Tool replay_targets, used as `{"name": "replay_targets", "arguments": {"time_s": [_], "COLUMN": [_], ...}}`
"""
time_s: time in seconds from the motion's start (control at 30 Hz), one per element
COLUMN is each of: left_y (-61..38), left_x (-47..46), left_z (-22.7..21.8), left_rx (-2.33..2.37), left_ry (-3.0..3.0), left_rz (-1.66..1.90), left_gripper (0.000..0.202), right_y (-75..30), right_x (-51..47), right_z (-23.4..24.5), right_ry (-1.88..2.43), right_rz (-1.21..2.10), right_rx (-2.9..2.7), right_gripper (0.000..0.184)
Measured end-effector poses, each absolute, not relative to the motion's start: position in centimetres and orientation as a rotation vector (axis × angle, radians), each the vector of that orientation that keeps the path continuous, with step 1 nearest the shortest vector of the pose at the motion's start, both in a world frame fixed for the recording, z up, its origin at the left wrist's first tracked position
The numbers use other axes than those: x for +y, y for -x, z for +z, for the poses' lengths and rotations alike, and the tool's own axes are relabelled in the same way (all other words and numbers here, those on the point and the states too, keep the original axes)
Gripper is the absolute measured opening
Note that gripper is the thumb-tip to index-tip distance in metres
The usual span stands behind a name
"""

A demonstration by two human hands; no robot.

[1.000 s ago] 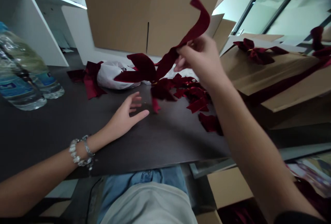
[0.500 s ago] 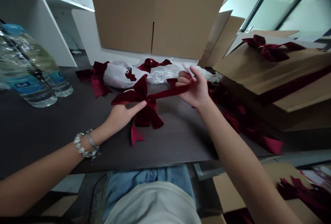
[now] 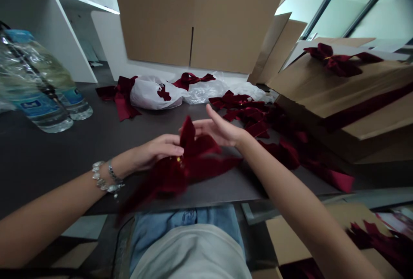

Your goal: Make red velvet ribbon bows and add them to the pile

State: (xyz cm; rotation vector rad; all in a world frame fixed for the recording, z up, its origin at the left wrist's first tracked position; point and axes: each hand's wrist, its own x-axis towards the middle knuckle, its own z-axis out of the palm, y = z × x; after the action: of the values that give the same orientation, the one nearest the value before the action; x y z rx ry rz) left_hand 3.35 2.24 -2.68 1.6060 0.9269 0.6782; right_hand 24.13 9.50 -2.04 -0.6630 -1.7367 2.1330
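A dark red velvet bow with a gold tie at its centre hangs above the front of the dark table, its tails blurred by motion. My left hand grips it near the gold tie, thumb in front and fingers partly hidden. Just behind the bow's upper loop, my right hand is open, thumb raised and fingers stretched toward my left hand. Its fingertips are partly covered by the loop, so I cannot tell whether they touch it. More red bows lie in a heap beyond my right hand.
White and clear plastic bags lie along the back of the table. Wrapped water bottles stand at the left. A large cardboard box rises behind, and another box with a bow on top sits at the right.
My right hand has let go of the red ribbon tail and moved left and down, close to my left hand. The held bow has turned and come nearer to me.
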Motion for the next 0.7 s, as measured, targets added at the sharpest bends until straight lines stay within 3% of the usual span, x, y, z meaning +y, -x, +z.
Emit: {"name": "replay_targets", "arguments": {"time_s": [0.1,0.23,0.33,0.47,0.7], "left_y": [-3.0,-2.7,-2.4,-2.2,-2.0], "left_x": [1.9,2.8,3.7,4.2,5.1], "left_z": [-2.2,-2.3,-2.4,-2.2,-2.7], "left_rx": [0.78,0.824,0.87,0.985,1.192], "left_ry": [-1.562,-1.61,-1.625,-1.719,-1.822], "left_rz": [0.458,0.417,0.464,0.539,0.781], "left_gripper": [0.024,0.027,0.03,0.031,0.04], "right_y": [-23.8,-24.4,-25.1,-25.3,-24.9], "right_x": [9.1,9.5,9.9,9.8,10.3], "right_z": [-2.7,-2.7,-2.4,-2.1,-2.2], "right_ry": [0.588,0.546,0.56,0.647,0.908], "right_rz": [2.342,2.341,2.194,1.928,1.525], "right_rx": [-1.768,-1.795,-1.85,-1.912,-1.848], "right_gripper": [0.091,0.087,0.08,0.052,0.039]}}
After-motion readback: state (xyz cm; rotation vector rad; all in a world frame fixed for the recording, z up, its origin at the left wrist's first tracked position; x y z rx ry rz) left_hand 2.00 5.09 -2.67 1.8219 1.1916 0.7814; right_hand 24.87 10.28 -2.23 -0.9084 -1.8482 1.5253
